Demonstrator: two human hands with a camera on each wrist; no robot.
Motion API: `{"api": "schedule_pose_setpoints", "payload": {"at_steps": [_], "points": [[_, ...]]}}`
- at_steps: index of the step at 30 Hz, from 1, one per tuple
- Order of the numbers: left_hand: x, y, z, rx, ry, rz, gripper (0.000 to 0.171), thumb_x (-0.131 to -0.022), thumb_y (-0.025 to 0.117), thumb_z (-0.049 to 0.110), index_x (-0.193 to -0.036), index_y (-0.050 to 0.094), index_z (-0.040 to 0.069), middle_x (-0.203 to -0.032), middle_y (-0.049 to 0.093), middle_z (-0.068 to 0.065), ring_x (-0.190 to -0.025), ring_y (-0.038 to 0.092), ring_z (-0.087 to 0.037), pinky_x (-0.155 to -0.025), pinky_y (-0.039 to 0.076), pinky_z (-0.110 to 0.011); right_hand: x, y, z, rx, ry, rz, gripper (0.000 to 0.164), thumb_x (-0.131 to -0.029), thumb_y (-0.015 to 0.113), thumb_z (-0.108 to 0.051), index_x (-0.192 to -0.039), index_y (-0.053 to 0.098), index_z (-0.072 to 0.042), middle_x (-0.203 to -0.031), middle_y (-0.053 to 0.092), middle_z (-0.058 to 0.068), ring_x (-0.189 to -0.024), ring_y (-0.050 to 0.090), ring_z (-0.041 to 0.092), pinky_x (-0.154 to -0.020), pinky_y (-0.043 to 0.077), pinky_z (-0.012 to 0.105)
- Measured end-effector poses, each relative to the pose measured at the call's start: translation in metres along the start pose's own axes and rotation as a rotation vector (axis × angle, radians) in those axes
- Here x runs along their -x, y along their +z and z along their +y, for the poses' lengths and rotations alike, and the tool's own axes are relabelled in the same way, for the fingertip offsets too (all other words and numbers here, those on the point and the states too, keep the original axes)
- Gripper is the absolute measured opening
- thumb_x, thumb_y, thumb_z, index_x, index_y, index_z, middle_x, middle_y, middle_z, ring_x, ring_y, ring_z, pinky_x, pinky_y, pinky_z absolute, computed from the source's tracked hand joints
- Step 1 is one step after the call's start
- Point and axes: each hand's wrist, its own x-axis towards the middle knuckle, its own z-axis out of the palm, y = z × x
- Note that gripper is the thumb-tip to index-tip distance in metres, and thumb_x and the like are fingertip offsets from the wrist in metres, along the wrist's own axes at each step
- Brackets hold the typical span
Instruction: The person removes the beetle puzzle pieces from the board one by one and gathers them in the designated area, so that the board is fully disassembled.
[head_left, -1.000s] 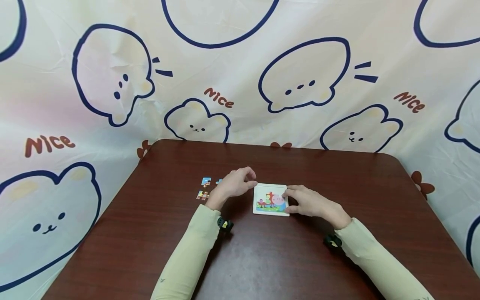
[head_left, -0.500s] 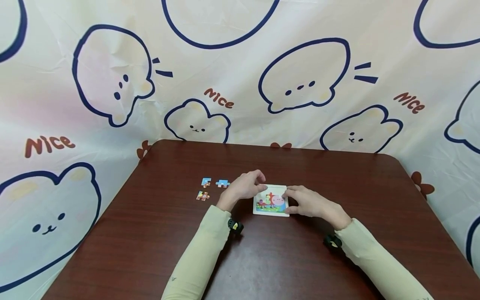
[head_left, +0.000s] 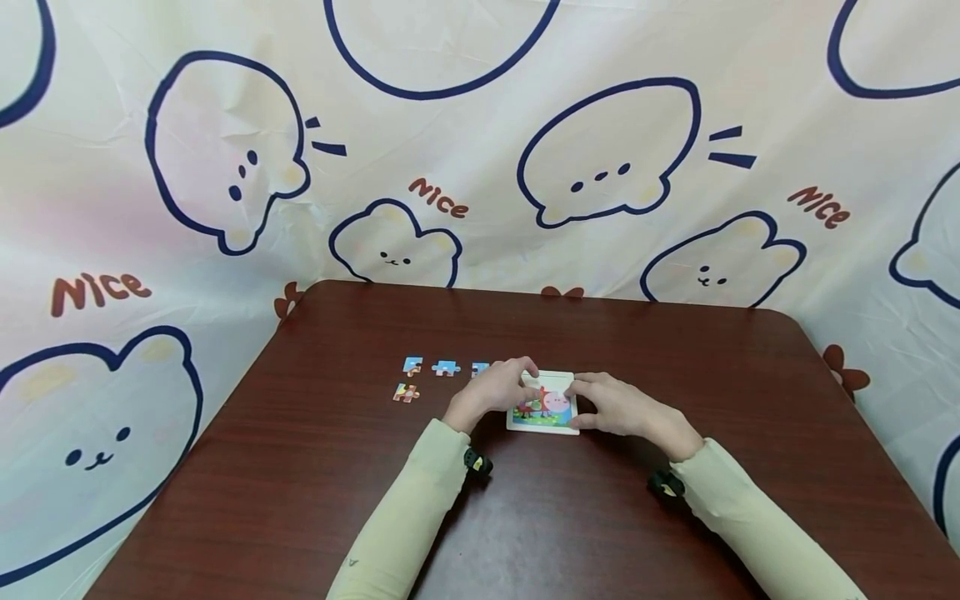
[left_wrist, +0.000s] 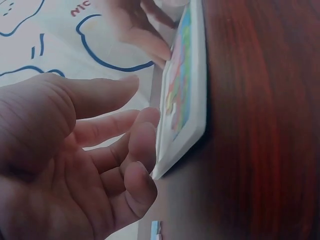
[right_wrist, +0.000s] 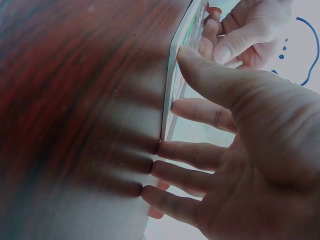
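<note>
A white-rimmed puzzle tray (head_left: 543,430) lies flat on the table with a picture of a round pink figure, red shapes and green-blue ground. Its upper strip shows plain white where the left hand does not cover it. My left hand (head_left: 491,387) hovers over the tray's left side, fingers loosely bent; the left wrist view shows a gap between thumb and fingers, with no piece visible there. On the right edge, my right hand (head_left: 626,407) rests its thumb (right_wrist: 200,65) and index finger on the tray. Its other fingers lie extended, tips on the table.
Several loose jigsaw pieces lie left of the tray: a blue corner piece (head_left: 412,365), a blue piece (head_left: 446,368), another blue piece (head_left: 480,367) partly behind the left hand, and a multicoloured piece (head_left: 406,393). A cartoon-printed cloth (head_left: 480,150) hangs beyond the brown table (head_left: 300,467).
My left hand has moved right from beside the pieces onto the tray's left side, uncovering blue pieces behind it. The right hand and tray have stayed in place.
</note>
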Motion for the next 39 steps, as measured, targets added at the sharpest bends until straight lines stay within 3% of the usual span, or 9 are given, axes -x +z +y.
{"api": "schedule_pose_setpoints", "payload": {"at_steps": [6,17,39], "points": [[-0.001,0.006,0.001,-0.046,0.001,-0.02,0.038,-0.091,0.069,0.03,-0.125,0.059,0.016,-0.096,0.065,-0.004,-0.081,0.058,-0.017,-0.075,0.049,-0.034,0.001,0.0,0.0,0.006,-0.009,0.003,0.044,-0.087,0.074,-0.035,-0.125,0.063,-0.014,-0.142,0.051,0.019,-0.13,0.047,0.037,-0.104,0.042,0.056],[-0.003,0.011,0.001,-0.092,0.015,-0.022,0.044,-0.089,0.072,0.032,-0.127,0.059,0.015,-0.089,0.062,-0.001,-0.078,0.056,-0.016,-0.071,0.047,-0.031,0.001,0.0,-0.001,0.009,-0.017,0.004,0.045,-0.087,0.074,-0.034,-0.125,0.063,-0.014,-0.141,0.052,0.019,-0.13,0.048,0.037,-0.104,0.042,0.056],[-0.004,0.015,0.006,-0.138,0.014,0.011,0.04,-0.088,0.073,0.029,-0.122,0.057,0.015,-0.091,0.06,0.0,-0.075,0.054,-0.016,-0.07,0.045,-0.028,0.0,-0.001,-0.001,0.0,0.005,-0.013,0.047,-0.087,0.073,-0.036,-0.127,0.063,-0.012,-0.144,0.049,0.021,-0.133,0.045,0.039,-0.104,0.042,0.057]]}}
